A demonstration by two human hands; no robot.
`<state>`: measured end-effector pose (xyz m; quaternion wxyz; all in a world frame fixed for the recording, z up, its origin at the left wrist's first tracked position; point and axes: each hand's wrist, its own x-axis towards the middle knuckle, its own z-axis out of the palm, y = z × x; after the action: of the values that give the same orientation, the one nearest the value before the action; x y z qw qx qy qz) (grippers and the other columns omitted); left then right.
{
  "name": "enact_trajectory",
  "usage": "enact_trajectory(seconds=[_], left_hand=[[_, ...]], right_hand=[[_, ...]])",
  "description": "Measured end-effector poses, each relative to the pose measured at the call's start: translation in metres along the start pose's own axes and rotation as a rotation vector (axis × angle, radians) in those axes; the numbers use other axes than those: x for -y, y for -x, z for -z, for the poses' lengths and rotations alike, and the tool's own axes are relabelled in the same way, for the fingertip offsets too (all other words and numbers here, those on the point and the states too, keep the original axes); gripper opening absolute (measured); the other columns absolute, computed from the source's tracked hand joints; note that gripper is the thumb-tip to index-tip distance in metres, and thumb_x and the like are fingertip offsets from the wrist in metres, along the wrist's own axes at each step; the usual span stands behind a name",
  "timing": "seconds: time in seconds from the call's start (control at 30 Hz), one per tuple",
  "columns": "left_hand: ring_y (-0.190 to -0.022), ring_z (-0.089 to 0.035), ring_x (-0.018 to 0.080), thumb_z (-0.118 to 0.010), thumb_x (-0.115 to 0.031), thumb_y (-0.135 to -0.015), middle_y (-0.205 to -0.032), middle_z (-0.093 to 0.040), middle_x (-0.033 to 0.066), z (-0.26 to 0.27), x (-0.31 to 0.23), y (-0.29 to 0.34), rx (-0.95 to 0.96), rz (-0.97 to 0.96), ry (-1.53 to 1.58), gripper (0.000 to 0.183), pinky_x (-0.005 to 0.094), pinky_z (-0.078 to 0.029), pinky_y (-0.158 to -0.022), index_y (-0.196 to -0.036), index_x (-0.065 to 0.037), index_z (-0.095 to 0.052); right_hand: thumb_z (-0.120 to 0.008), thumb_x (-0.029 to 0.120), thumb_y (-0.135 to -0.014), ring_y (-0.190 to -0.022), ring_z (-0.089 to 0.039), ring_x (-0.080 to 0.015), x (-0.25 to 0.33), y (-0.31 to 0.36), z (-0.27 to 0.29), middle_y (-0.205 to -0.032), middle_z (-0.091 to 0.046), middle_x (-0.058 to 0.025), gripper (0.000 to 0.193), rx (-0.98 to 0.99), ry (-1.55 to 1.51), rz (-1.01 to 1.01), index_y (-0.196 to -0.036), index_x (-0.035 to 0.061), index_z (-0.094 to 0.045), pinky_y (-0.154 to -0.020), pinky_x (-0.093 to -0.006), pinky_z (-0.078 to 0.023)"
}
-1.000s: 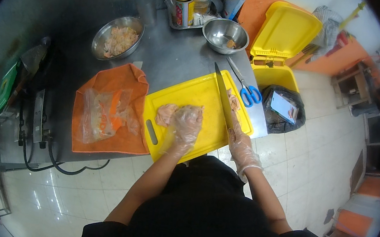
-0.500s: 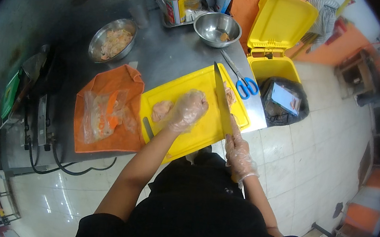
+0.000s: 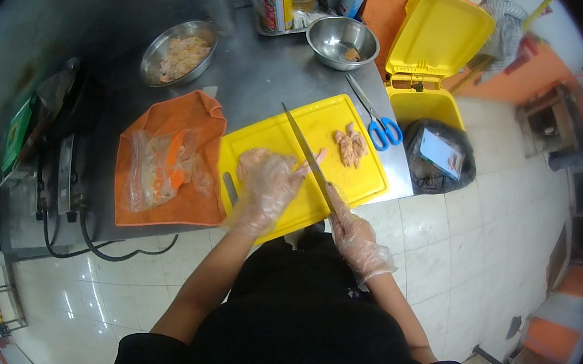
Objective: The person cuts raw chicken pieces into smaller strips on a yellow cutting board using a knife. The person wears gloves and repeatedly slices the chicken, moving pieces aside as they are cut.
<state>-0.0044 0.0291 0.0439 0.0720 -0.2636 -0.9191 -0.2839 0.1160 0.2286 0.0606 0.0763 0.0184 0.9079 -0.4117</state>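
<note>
My right hand, in a clear plastic glove, grips a long kitchen knife by its handle. The blade lies slantwise over the yellow cutting board, its tip toward the far side. My left hand, gloved too and slightly blurred, has its fingers bent over raw chicken on the board. A strip of chicken sticks out from those fingers and meets the blade. Partly behind the left hand lies a larger piece of chicken. Several cut chicken pieces sit right of the blade.
An orange cloth with a plastic bag on it lies left of the board. Behind stand a metal bowl of pale food and another bowl. Blue-handled scissors lie beside an open yellow bin.
The knife has swung left, from beside the cut pieces to beside my left hand. My left hand has drawn back slightly toward me and left. The cut pieces now show fully.
</note>
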Motion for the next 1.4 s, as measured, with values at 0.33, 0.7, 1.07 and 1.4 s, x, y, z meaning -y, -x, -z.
enact_trajectory(seconds=[0.33,0.7,1.07,1.4], left_hand=[[-0.090,-0.063,0.0369,-0.068,-0.004,-0.089,-0.093,-0.062,0.0154,-0.014,0.000,0.052,0.049,-0.070,0.093,0.015,0.0483,-0.052,-0.081,-0.103,-0.008,-0.070],[-0.096,-0.064,0.0326,-0.072,-0.012,-0.089,-0.099,-0.066,0.0118,-0.008,-0.013,0.012,-0.041,-0.197,-0.038,0.023,0.0440,-0.053,-0.087,-0.111,-0.006,-0.068],[-0.109,-0.060,0.0357,-0.073,-0.020,-0.092,-0.114,-0.067,0.0151,-0.010,-0.022,0.013,0.008,-0.161,0.107,0.039,0.0491,-0.048,-0.099,-0.127,-0.006,-0.066],[-0.103,-0.062,0.0326,-0.073,-0.025,-0.091,-0.102,-0.067,0.0123,0.004,-0.012,0.039,0.261,-0.275,0.123,0.041,0.0478,-0.047,-0.094,-0.127,-0.009,-0.067]], right_hand=[[-0.055,0.011,-0.107,-0.111,-0.069,-0.0480,0.005,0.027,0.033,-0.131,-0.066,-0.0309,0.063,0.010,0.018,-0.317,-0.165,0.0276,-0.035,-0.095,-0.0492,-0.056],[-0.054,0.012,-0.106,-0.104,-0.070,-0.0482,0.008,0.022,0.021,-0.121,-0.068,-0.0321,0.066,0.063,0.043,-0.199,-0.166,0.0255,-0.030,-0.091,-0.0536,-0.056],[-0.055,0.014,-0.106,-0.097,-0.072,-0.0457,0.004,0.041,0.020,-0.107,-0.072,-0.0306,0.064,0.047,0.084,-0.194,-0.165,0.0258,-0.032,-0.088,-0.0535,-0.056],[-0.054,0.013,-0.107,-0.111,-0.069,-0.0469,-0.007,0.105,0.042,-0.127,-0.068,-0.0294,0.060,0.023,0.089,-0.146,-0.163,0.0261,-0.036,-0.097,-0.0534,-0.056]])
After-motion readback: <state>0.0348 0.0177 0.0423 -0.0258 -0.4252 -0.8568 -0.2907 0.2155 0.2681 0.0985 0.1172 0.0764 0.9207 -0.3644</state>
